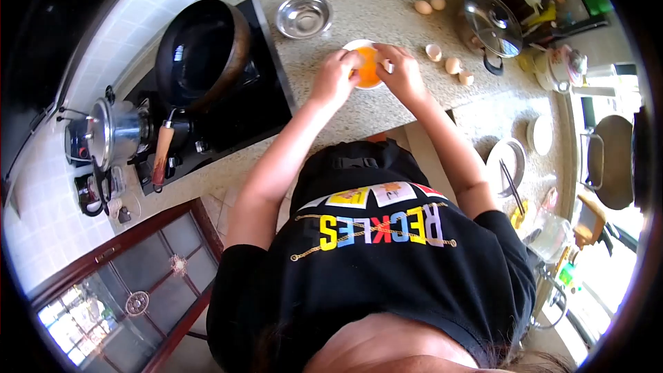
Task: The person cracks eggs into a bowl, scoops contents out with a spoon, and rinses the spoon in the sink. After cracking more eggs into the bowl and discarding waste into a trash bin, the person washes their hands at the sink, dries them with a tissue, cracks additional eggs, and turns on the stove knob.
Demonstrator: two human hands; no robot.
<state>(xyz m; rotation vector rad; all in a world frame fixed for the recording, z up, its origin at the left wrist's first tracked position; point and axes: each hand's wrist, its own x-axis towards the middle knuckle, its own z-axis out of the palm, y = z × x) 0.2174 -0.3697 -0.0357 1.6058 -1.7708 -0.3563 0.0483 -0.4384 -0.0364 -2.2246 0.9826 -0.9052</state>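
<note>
A white bowl [360, 45] holding orange-yellow egg yolk [368, 69] sits on the speckled counter, under both hands. My left hand [335, 77] is at the bowl's left side, its fingers closed at the rim; what they hold, if anything, is hidden. At the right side, the fingers of my right hand [402, 74] are closed on a small pale piece that looks like eggshell [388, 67]. To the right lie an open eggshell [433, 52] and more shells or eggs [453, 65]. Two brown eggs [429, 5] rest farther back.
A steel bowl [304, 16] stands left of the white bowl. Beyond it, a large wok [197, 55] sits on the black cooktop [266, 107]. On the right are a glass-lidded pot [492, 24] and a white bowl with chopsticks [506, 166]. A cabinet door [148, 273] stands open lower left.
</note>
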